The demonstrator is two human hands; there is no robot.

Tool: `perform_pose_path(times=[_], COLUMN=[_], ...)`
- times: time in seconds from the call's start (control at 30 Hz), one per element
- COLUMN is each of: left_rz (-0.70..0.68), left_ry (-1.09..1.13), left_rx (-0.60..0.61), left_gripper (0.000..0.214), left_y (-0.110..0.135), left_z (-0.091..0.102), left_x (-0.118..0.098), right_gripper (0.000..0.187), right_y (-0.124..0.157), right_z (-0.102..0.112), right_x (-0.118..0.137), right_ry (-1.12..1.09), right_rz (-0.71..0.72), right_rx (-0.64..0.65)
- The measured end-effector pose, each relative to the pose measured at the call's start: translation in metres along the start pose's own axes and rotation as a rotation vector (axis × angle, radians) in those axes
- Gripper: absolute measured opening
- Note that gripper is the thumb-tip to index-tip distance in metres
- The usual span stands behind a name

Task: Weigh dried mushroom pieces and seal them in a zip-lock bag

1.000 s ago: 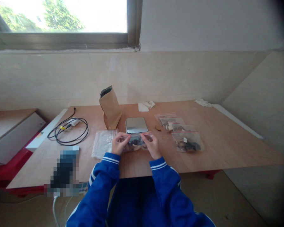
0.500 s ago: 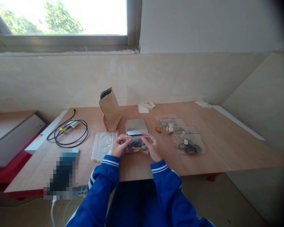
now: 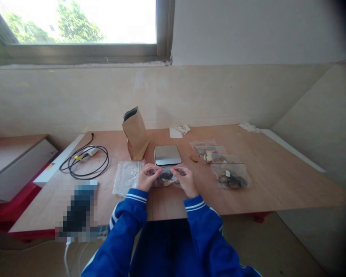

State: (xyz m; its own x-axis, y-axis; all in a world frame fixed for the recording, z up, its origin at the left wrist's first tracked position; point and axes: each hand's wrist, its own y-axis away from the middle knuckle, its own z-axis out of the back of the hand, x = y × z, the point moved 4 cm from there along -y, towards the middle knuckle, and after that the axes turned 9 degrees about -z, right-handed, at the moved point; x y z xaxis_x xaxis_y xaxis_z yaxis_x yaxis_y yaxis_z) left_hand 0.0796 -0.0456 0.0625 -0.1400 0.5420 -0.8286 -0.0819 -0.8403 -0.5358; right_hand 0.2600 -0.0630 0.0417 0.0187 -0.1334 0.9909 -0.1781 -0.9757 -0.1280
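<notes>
Just below the centre of the frame, a small clear zip bag (image 3: 165, 177) with dark pieces inside sat between the two hands, low over the wooden tabletop (image 3: 276, 181). The left hand (image 3: 146, 177) pinched the bag's left end and the right hand (image 3: 186, 179) pinched its right end, both closed on the top edge, thumbs toward each other. Directly above the bag in the frame lay a flat silver scale (image 3: 167, 154), close to the fingertips. A brown paper bag (image 3: 135, 133) stood upright to the upper left of the scale. An empty clear bag (image 3: 126, 176) lay just left of the left hand. To the right, well apart from the right hand, filled zip bags (image 3: 223, 167) lay in a row. A coiled black cable (image 3: 85, 163) lay at the left.
</notes>
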Motion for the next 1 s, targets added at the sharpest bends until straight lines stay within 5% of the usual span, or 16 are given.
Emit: perform_pose_path(times=[0.17,0.3,0.4,0.53,1.0], left_rz=[-0.041,-0.102,-0.129,-0.153,-0.119], left_ry=[-0.012,-0.007,0.007,0.014,-0.024], left_rx=[-0.037,-0.015,0.013,0.017,-0.026], left_gripper=[0.017,0.017,0.018,0.017,0.020], left_y=[0.000,0.000,0.001,0.001,0.004], left_z=[0.001,0.002,0.001,0.002,0.001], left_x=[-0.002,0.001,0.003,0.004,0.007], right_gripper=[0.032,0.035,0.021,0.010,0.014], right_y=[0.003,0.012,0.016,0.014,0.006], right_z=[0.001,0.007,-0.006,-0.021,-0.032], right_x=[0.005,0.037,0.061,0.073,0.076], right_ry=[-0.002,0.260,0.616,0.878,0.976], right_rz=[0.008,0.249,0.442,0.495,0.495], right_rx=[-0.045,-0.232,-0.081,0.117,0.103])
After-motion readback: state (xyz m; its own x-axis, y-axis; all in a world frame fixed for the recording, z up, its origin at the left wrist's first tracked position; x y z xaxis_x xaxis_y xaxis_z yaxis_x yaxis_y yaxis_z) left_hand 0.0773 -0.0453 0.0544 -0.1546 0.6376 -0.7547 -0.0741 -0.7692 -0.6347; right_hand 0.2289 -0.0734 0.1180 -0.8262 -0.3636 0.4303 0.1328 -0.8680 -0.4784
